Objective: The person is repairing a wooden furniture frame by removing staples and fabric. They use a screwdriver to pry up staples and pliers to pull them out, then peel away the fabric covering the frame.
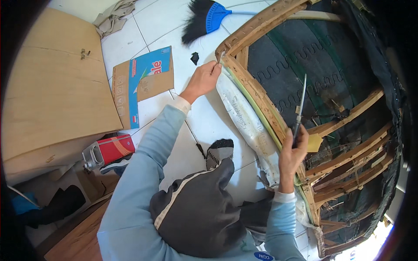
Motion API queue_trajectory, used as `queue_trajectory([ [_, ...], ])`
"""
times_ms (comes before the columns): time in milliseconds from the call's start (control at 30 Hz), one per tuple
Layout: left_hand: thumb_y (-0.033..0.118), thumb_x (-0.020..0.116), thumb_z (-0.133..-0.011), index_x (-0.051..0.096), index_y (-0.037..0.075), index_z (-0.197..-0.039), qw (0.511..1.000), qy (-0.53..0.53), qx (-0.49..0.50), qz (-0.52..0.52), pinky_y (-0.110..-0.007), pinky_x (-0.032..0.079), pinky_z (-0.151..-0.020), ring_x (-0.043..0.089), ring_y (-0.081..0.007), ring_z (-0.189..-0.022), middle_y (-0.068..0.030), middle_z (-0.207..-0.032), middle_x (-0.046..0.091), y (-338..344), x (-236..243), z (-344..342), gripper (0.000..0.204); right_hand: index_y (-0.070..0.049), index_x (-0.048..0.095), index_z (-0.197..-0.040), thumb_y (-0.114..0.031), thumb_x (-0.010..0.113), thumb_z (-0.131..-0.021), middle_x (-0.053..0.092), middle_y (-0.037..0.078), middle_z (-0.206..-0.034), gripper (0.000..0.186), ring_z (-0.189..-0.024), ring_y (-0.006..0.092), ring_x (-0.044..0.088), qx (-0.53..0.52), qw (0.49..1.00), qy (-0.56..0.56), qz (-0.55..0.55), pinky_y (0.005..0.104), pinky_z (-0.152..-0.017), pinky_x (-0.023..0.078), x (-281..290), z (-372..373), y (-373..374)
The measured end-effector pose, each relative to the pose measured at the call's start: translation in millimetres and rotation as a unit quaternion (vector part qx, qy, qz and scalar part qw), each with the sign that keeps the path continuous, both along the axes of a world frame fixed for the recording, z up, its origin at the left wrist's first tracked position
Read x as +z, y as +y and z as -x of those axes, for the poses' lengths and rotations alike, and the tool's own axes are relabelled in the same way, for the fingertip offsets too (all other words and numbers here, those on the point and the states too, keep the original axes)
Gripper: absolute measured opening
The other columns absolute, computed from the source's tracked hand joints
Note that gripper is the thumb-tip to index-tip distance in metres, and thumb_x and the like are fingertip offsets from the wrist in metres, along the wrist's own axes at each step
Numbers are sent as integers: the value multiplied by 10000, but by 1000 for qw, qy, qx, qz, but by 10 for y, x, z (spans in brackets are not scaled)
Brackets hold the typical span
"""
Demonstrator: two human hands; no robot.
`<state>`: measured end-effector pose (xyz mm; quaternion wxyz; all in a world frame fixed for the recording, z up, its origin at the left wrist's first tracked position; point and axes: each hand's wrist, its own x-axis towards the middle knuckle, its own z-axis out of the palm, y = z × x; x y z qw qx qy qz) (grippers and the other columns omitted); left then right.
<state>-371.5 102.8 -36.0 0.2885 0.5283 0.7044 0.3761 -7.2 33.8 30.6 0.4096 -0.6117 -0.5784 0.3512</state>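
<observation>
An overturned upholstered furniture frame (pixel 254 89) of stapled wooden rails lies on my right. Zigzag springs (pixel 305 54) run over its dark backing. My left hand (pixel 202 80) is closed at the frame's corner, its fingertips pinching something small that I cannot make out. In my right hand (pixel 294 152) is a long, thin metal tool (pixel 301 98) with a dark handle, like a screwdriver. Its shaft points away from me over the frame's inside. A padded white cover (pixel 244 117) with printing hangs along the near rail. Behind my right hand shows a yellow piece (pixel 314 143).
A blue broom head (pixel 213 17) with black bristles and a dark scrap (pixel 194 58) lie on the white tiles. Flattened cardboard (pixel 150 82) leans by a wooden cabinet (pixel 61 82). A red can (pixel 115 150) lies left of me. My foot (pixel 220 153) rests between my arms.
</observation>
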Motion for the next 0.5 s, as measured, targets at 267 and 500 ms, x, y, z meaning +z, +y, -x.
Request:
queue_trajectory([
  [267, 307, 615, -1079, 590, 0, -930, 998, 18, 53, -13, -516, 510, -681, 684, -406, -706, -252, -825, 679, -138, -335, 58, 343, 55, 622, -1411, -121, 705, -1072, 730, 104, -1118, 390, -980, 166, 663, 79, 991, -10, 106, 331, -865, 553, 93, -275, -449],
  [500, 320, 720, -988, 667, 65, -991, 984, 110, 135, -43, -510, 608, -745, 783, -401, -808, -156, -848, 794, 2, -90, -83, 260, -29, 628, -1493, -107, 696, -1044, 706, 154, -1046, 461, -882, 220, 643, 162, 985, 6, 62, 350, -789, 531, -88, 973, -170],
])
